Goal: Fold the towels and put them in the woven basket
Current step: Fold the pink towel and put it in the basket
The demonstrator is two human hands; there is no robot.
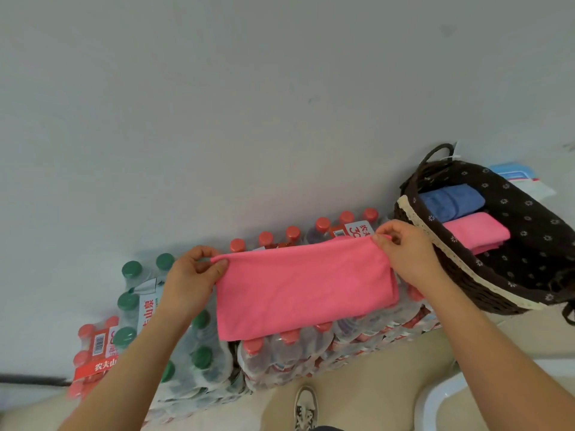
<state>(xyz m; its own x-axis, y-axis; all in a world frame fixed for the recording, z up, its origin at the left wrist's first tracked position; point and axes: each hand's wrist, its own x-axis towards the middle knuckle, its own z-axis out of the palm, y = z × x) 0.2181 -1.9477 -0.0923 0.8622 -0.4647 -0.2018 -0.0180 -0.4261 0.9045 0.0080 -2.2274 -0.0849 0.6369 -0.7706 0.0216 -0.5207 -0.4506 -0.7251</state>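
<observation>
While the pink towel [303, 287] is being held up over the bottled-water packs [289, 346], its top corners are being pinched by left hand [191, 276] and right hand [404, 247]. Soft, light, limp cloth; corners judged the best hold. Woven basket [485, 293] is sitting just right.

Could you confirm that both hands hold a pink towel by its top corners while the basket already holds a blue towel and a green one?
Not quite: the head view shows the basket holding a blue towel and a second pink towel, not a green one.
</observation>
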